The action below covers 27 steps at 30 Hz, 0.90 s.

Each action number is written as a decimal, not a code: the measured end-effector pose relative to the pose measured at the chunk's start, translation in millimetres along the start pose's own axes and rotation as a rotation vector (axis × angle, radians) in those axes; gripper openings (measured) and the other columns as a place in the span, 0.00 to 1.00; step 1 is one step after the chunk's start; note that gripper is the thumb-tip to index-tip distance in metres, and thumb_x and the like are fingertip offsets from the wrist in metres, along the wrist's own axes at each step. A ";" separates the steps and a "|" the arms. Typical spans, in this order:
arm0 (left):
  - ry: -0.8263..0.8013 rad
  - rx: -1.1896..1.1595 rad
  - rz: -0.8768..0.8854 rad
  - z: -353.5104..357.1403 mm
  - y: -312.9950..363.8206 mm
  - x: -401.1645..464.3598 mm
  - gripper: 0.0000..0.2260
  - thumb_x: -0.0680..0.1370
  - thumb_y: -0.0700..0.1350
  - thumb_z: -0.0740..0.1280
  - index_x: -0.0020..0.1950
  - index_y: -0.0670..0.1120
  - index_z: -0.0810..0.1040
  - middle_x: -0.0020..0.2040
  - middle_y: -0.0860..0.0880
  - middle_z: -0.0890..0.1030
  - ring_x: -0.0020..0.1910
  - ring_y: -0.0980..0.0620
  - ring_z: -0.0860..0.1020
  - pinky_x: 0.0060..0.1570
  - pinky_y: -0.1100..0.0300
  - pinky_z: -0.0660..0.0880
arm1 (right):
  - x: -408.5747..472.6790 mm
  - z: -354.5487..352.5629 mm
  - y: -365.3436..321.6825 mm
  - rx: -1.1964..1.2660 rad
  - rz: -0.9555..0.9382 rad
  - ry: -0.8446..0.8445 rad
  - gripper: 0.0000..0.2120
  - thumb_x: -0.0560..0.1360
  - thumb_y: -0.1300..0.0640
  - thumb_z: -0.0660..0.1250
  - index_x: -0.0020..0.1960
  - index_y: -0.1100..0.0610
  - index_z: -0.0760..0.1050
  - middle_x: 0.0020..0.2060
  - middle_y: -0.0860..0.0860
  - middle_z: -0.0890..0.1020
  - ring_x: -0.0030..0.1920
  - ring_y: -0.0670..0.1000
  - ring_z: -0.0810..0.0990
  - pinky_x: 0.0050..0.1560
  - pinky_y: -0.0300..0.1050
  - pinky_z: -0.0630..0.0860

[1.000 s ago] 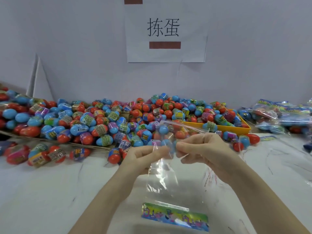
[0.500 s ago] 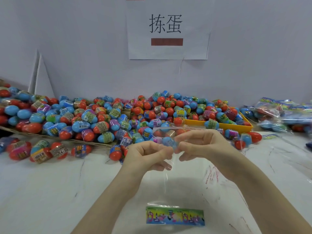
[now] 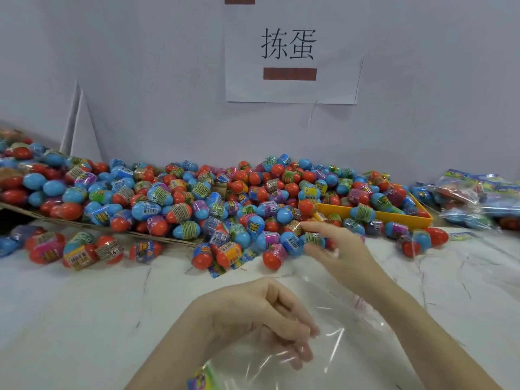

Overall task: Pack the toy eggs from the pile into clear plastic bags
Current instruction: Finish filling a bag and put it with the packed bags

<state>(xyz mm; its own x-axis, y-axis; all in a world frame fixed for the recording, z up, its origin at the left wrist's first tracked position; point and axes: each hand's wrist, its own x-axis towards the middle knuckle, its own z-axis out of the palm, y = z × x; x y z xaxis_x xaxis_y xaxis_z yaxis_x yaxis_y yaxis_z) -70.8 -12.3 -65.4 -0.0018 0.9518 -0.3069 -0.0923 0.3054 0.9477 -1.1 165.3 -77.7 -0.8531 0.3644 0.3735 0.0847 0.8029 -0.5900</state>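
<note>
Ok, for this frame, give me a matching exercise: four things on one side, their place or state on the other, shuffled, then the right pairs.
Things:
1. left hand
2. right hand
3. shallow yellow plastic tray
4. white paper sign with black characters

Places or states:
A. stuck on the wall
B. reaching to the pile of red-and-blue toy eggs
C. holding the clear plastic bag low at the table
D. filled with eggs, at the pile's right end

Pairs: 1-C, 2-B, 3-D, 4-A

Egg pile [image 3: 213, 204] against the wall [image 3: 140, 66], tray [image 3: 374, 215] right (filled bags [image 3: 478, 198] beyond), bag [image 3: 323, 347] nearest.
</note>
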 end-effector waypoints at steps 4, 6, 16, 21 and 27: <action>-0.055 0.066 -0.019 0.8 1.3 -0.5 0.10 0.71 0.37 0.67 0.36 0.50 0.84 0.32 0.55 0.83 0.32 0.61 0.80 0.35 0.71 0.75 | -1.3 23.1 7.6 -0.449 -0.135 -0.050 0.26 0.77 0.45 0.59 0.73 0.44 0.57 0.69 0.39 0.65 0.67 0.46 0.59 0.63 0.44 0.53; -0.075 0.024 -0.009 -0.1 -0.3 0.0 0.11 0.71 0.35 0.67 0.35 0.49 0.83 0.32 0.54 0.83 0.31 0.61 0.80 0.34 0.71 0.74 | 1.0 30.8 10.6 -0.561 -0.113 -0.030 0.29 0.77 0.42 0.58 0.74 0.44 0.52 0.68 0.40 0.65 0.64 0.48 0.58 0.58 0.44 0.51; 0.374 -0.174 0.339 -12.3 -3.6 7.8 0.03 0.69 0.41 0.73 0.36 0.45 0.82 0.36 0.47 0.84 0.33 0.51 0.82 0.34 0.64 0.77 | 4.9 -5.1 -5.0 0.286 0.042 0.233 0.19 0.73 0.61 0.67 0.61 0.49 0.69 0.52 0.40 0.75 0.50 0.38 0.74 0.48 0.30 0.71; 0.702 -0.200 0.447 -12.4 -5.2 15.2 0.13 0.64 0.45 0.71 0.44 0.39 0.81 0.37 0.45 0.85 0.32 0.52 0.82 0.32 0.64 0.77 | -5.4 -57.8 -37.8 0.949 0.012 0.295 0.12 0.67 0.60 0.71 0.49 0.52 0.75 0.42 0.48 0.82 0.40 0.43 0.81 0.37 0.30 0.75; 0.687 -0.114 0.490 4.6 -1.3 18.2 0.05 0.64 0.45 0.72 0.36 0.46 0.83 0.35 0.46 0.84 0.30 0.51 0.82 0.30 0.65 0.76 | -17.0 -42.8 -54.7 0.389 -0.058 0.071 0.06 0.70 0.48 0.67 0.44 0.48 0.75 0.36 0.45 0.81 0.38 0.44 0.78 0.35 0.34 0.74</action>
<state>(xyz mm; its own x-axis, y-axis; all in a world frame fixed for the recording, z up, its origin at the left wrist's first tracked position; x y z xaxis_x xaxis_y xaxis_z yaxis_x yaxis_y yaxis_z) -66.1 4.8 -71.9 -0.6686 0.7345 0.1162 -0.0231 -0.1768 0.9840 30.8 135.4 -21.2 -0.8116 0.3662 0.4552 -0.1762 0.5894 -0.7884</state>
